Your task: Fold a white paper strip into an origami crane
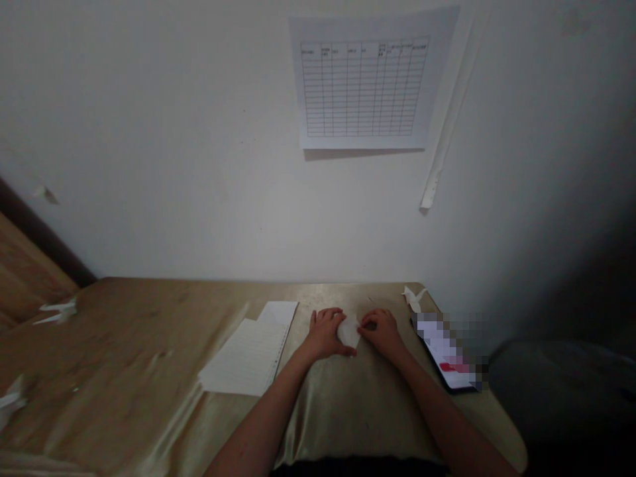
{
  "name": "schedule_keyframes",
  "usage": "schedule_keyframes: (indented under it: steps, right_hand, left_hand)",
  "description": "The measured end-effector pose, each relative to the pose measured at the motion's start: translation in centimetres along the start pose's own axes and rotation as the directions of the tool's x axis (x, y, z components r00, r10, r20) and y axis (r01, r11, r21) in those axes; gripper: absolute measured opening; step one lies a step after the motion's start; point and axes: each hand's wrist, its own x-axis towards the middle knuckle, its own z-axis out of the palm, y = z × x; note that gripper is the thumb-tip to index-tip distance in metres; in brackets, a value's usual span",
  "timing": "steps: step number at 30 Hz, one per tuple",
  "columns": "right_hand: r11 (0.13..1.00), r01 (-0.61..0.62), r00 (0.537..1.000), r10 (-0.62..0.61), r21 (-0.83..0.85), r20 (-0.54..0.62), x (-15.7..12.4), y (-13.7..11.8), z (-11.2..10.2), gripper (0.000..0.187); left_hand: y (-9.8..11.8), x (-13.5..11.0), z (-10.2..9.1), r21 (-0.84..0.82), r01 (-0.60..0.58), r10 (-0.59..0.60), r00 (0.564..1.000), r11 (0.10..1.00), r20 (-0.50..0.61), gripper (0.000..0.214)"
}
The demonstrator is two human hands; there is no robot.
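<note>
A small piece of folded white paper (349,331) lies on the cloth-covered table between my two hands. My left hand (325,333) holds it from the left, with the thumb along its lower edge and the fingers at its upper left. At the paper's right corner, the fingertips of my right hand (381,329) are pinched together on it. The exact folds are too small to make out. Left of my left forearm rests a stack of lined paper sheets (243,358), with a blank white sheet (279,311) partly under it.
A phone or tablet (447,361), partly pixelated, lies to the right. White folded-paper shapes sit at the back right (413,299), far left (58,310) and left edge (12,401). A printed chart (365,86) hangs on the wall behind the table (149,344).
</note>
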Motion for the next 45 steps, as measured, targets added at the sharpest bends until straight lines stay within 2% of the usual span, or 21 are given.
schedule_keyframes:
  steps: [5, 7, 10, 13, 16, 21, 29, 34, 41, 45]
  right_hand:
    - [0.998, 0.010, 1.000, -0.011, 0.061, 0.018, 0.1, 0.0, -0.6, 0.003]
    - [0.997, 0.025, 0.999, -0.027, 0.069, 0.019, 0.1, -0.1, -1.0, 0.004]
    - [0.996, 0.041, 0.999, -0.043, 0.077, 0.025, 0.0, -0.2, -1.3, 0.003]
    - [0.995, 0.055, 0.997, -0.059, 0.083, 0.042, -0.1, -0.1, -1.3, 0.002]
    - [0.994, 0.071, 0.996, -0.076, 0.089, 0.055, -0.1, 0.1, -1.1, 0.002]
    - [0.991, 0.100, 0.992, -0.107, 0.092, 0.073, -0.2, 0.2, -0.8, 0.002]
    - [0.989, 0.126, 0.990, -0.130, 0.083, 0.048, -0.1, 0.0, -0.8, 0.006]
    - [0.985, 0.129, 0.990, -0.134, 0.118, 0.035, -0.2, 0.0, -0.7, 0.006]
    - [0.980, 0.146, 0.989, -0.145, 0.137, -0.018, -0.4, -0.1, -0.5, 0.006]
    - [0.976, 0.146, 0.989, -0.143, 0.159, -0.030, -0.4, -0.1, -0.5, 0.007]
  left_hand:
    - [0.0, 0.0, 0.1, 0.001, -0.007, 0.007, 1.000, 1.000, -0.009, 0.095]
    - [-0.1, 0.1, 0.2, -0.011, -0.006, 0.006, 0.999, 1.000, -0.035, 0.079]
    - [-0.3, 0.3, 0.3, -0.084, -0.005, -0.006, 0.991, 0.996, -0.132, 0.050]
    - [-0.5, 0.6, 0.1, -0.180, -0.098, 0.051, 0.967, 0.979, -0.251, 0.044]
    - [-0.4, 0.8, 0.0, -0.243, -0.198, 0.121, 0.947, 0.950, -0.297, 0.036]
    - [-0.3, 1.2, 0.5, -0.315, -0.223, 0.101, 0.927, 0.923, -0.361, 0.011]
    - [-0.4, 1.4, 0.9, -0.380, -0.205, 0.028, 0.906, 0.902, -0.422, 0.003]
    - [-0.7, 1.4, 1.1, -0.377, -0.216, 0.015, 0.882, 0.901, -0.470, 0.009]
    - [-1.1, 1.8, 1.8, -0.378, -0.305, 0.059, 0.839, 0.874, -0.541, 0.015]
    - [-1.2, 2.0, 2.0, -0.387, -0.317, 0.076, 0.848, 0.866, -0.525, 0.010]
